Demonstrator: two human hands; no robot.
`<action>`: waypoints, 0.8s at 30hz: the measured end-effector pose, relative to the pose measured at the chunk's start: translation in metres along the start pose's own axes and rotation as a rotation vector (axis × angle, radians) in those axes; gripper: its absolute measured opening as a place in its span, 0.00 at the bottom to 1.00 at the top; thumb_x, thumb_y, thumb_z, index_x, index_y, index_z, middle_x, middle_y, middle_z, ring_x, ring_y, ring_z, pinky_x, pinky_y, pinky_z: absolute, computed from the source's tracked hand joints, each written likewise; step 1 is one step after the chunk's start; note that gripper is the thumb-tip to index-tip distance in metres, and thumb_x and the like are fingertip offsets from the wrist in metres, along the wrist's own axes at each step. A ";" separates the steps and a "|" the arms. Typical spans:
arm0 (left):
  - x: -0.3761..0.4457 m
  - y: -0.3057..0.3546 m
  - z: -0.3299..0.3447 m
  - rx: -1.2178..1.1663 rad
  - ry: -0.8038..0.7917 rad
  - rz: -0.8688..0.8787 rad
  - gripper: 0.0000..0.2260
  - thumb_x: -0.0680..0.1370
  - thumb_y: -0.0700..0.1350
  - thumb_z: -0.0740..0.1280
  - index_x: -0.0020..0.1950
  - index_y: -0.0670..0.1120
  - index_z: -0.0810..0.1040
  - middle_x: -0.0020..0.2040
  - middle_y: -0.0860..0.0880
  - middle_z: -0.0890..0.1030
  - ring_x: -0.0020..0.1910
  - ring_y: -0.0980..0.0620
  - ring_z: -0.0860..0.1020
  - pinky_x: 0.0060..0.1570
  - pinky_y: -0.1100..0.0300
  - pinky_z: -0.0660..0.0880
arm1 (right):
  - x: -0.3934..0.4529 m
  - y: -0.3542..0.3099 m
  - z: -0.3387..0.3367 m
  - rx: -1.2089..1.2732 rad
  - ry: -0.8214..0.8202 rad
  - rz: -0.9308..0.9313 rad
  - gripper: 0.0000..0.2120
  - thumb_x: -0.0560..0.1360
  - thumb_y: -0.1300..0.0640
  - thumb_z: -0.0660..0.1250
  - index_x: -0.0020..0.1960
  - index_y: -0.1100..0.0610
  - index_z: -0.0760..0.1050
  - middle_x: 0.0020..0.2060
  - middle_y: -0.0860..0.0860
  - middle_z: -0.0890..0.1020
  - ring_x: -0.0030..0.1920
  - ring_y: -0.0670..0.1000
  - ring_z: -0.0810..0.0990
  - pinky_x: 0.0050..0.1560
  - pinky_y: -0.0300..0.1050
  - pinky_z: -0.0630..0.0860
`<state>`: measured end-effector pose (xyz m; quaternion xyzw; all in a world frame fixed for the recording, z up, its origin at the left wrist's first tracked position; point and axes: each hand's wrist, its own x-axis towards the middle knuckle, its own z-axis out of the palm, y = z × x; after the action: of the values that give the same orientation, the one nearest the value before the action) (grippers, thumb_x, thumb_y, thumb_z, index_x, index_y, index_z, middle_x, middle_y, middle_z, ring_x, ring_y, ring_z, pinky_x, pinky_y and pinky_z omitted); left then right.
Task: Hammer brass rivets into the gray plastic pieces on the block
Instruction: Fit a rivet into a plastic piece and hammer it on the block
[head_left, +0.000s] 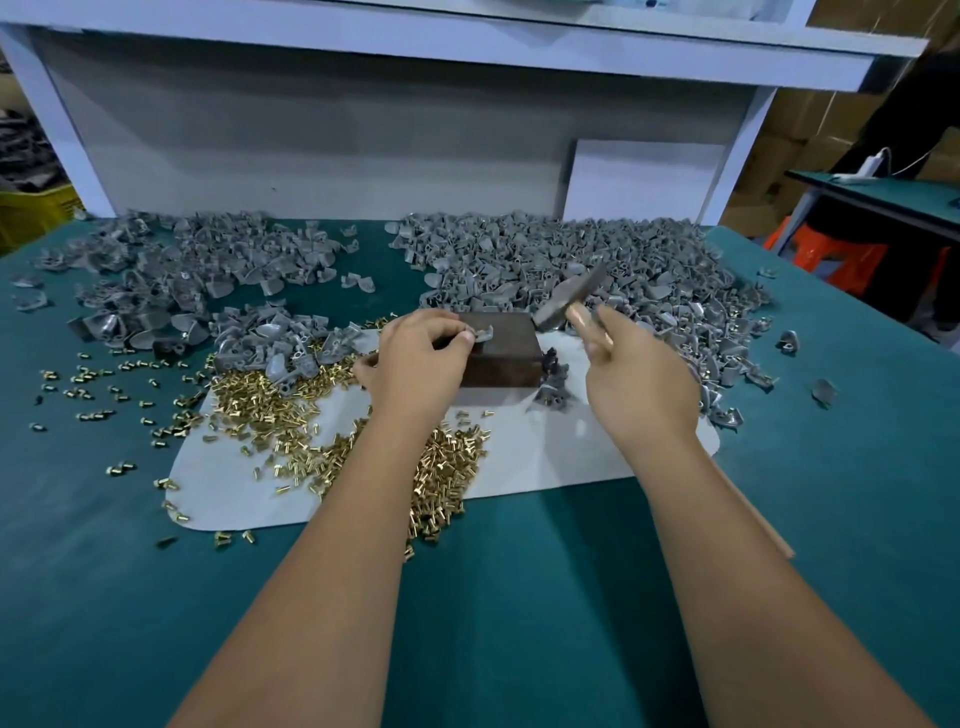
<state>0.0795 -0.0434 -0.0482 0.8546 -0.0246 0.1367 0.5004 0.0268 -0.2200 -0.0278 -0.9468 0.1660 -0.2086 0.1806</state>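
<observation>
L hand pinches curved gray plastic piece flat atop dark rectangular block. R hand wraps wood handle of hammer, head raised, blurred. Shiny brass rivets heaped on white sheet. No readable writing.

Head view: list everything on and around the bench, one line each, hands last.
block: one, dark brown, on the white mat, centre
gray plastic piece: one, gray, on the block's top
hammer: one, metal head, wooden handle, raised and blurred over the block's right end
brass rivets: many, brass, heaped on the mat and scattered left
gray plastic pieces: many, gray, piles at back left and back right
white mat: one, white, on the green table
white board: one, leaning at back right
yellow crate: one, far left
orange stool: one, far right
left hand: fingers pinch the piece
right hand: grips the hammer handle
</observation>
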 end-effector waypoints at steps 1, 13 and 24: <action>0.001 0.000 0.000 -0.009 -0.003 0.000 0.07 0.79 0.50 0.67 0.42 0.60 0.78 0.59 0.60 0.78 0.66 0.52 0.67 0.70 0.39 0.57 | 0.001 0.005 0.004 -0.023 -0.054 0.023 0.10 0.79 0.55 0.57 0.58 0.48 0.73 0.45 0.54 0.82 0.37 0.57 0.71 0.35 0.46 0.64; -0.001 -0.002 0.000 0.094 -0.005 0.038 0.06 0.78 0.52 0.67 0.41 0.61 0.77 0.53 0.64 0.74 0.65 0.54 0.66 0.67 0.45 0.57 | -0.001 -0.009 0.005 -0.117 0.186 -0.152 0.13 0.78 0.52 0.61 0.56 0.54 0.81 0.50 0.53 0.72 0.52 0.55 0.68 0.51 0.48 0.66; -0.001 -0.002 0.000 0.092 0.028 0.069 0.06 0.77 0.51 0.68 0.43 0.62 0.78 0.54 0.62 0.77 0.64 0.53 0.68 0.59 0.50 0.58 | 0.017 -0.068 0.034 0.193 -0.052 -0.293 0.06 0.77 0.52 0.66 0.48 0.53 0.80 0.48 0.52 0.78 0.50 0.54 0.76 0.47 0.46 0.71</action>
<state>0.0787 -0.0420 -0.0504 0.8733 -0.0410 0.1669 0.4559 0.0734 -0.1579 -0.0234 -0.9441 0.0007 -0.2232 0.2426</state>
